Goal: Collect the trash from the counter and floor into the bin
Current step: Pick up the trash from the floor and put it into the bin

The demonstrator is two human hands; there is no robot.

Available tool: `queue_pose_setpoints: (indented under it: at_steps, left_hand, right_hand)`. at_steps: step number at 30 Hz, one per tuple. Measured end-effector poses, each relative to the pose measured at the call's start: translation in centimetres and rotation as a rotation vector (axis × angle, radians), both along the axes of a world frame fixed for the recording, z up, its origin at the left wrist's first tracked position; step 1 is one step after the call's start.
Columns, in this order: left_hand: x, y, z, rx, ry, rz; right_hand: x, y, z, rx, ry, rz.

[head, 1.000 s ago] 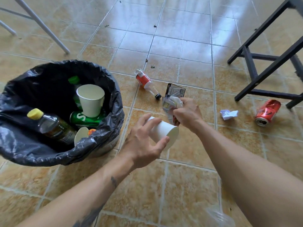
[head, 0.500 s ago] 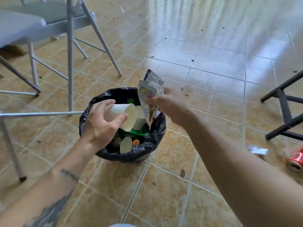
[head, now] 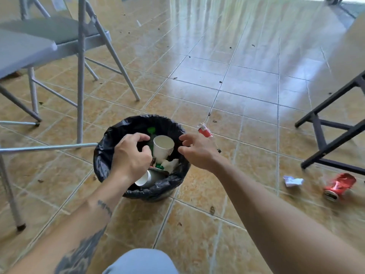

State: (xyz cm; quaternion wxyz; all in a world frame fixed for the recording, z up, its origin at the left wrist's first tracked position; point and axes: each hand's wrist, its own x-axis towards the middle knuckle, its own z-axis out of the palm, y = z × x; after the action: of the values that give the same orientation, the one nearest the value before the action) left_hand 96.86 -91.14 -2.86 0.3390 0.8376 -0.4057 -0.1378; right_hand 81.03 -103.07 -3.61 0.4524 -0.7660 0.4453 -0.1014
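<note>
The bin (head: 102, 155), lined with a black bag, stands on the tiled floor and holds white paper cups (head: 163, 148), a green bottle and a wrapper. My left hand (head: 129, 157) hovers over its left side, fingers spread, holding nothing. My right hand (head: 195, 153) is above the right rim, also empty with fingers apart. A small red-labelled bottle (head: 205, 133) lies on the floor just beyond my right hand. Further right lie a crumpled white paper (head: 293, 180) and a crushed red can (head: 338, 186).
A grey folding chair (head: 59, 34) and metal legs (head: 47, 148) stand left of the bin. A dark frame (head: 324, 135) stands at the right. My knee (head: 140, 262) shows at the bottom edge.
Both hands let go over the bin: the paper cup from my left hand and the wrapper from my right now lie inside it. My hands are empty.
</note>
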Motion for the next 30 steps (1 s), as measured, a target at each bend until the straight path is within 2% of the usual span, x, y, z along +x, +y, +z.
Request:
queue_pose_setpoints:
  at_steps: [5, 11, 19, 21, 25, 30]
  left_hand:
    - [-5.4, -4.4, 1.3, -0.051, 0.072, -0.192]
    - [-15.0, -9.6, -2.4, 0.075, 0.135, -0.544]
    - [-28.5, -9.8, -10.1, 0.337, 0.071, -0.989]
    - [-31.4, -9.2, -11.8, 0.388, 0.062, -1.055]
    - [-35.9, -9.0, -15.4, 0.462, 0.110, -1.151]
    - [-39.1, -8.2, -19.0, 0.487, 0.044, -1.200]
  right_hand:
    - [-6.5, -2.2, 0.0, 0.022, 0.031, -0.153]
    - [-18.2, -2.5, -3.1, 0.116, 0.171, -0.406]
    - [-31.4, 6.9, -10.4, 0.362, 0.380, -0.720]
    - [-33.1, 10.1, -12.5, 0.428, 0.426, -0.768]
    - [-33.8, 15.7, -16.0, 0.545, 0.390, -0.849]
    - [-32.3, 19.9, -18.9, 0.656, 0.362, -0.860]
